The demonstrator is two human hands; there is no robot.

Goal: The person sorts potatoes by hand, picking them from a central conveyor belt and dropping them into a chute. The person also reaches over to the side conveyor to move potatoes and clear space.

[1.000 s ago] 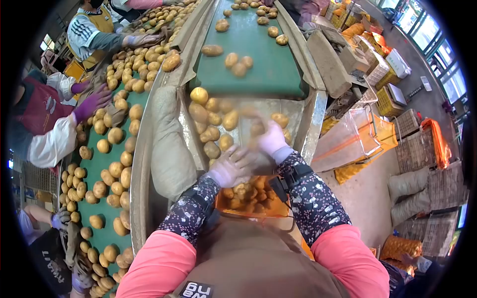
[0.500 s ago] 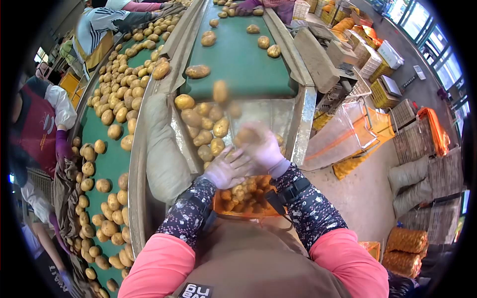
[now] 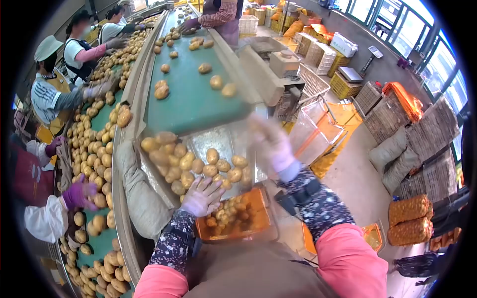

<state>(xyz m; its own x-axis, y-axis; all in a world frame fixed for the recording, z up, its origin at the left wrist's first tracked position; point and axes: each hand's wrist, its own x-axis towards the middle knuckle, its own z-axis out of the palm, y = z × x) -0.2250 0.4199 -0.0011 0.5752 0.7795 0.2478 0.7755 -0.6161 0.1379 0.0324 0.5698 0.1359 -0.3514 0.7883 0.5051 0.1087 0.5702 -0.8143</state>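
My left hand [image 3: 201, 197], in a pale glove, rests with fingers spread at the lower edge of the metal chute [image 3: 208, 139], against the nearest potatoes [image 3: 210, 171]. Raised over the chute's right side is my right hand [image 3: 273, 144], gloved alike and smeared by motion. Its fingers are too blurred to show whether they hold anything. Several more potatoes are heaped on the left of the chute. Below my left hand, an orange-lined crate [image 3: 263, 213] holds many smaller potatoes.
A green conveyor belt [image 3: 186, 111] carries scattered potatoes above the chute. On the left, co-workers stand along another potato-covered belt [image 3: 102, 119]; a purple-gloved hand [image 3: 79, 192] reaches over it. A padded grey roll [image 3: 136, 193] lines the chute's left side. A bag frame [image 3: 318, 129] stands right.
My view has turned rightward and up. My right hand has lifted away from my left, toward the chute's right edge. Potatoes have spread further across the chute.
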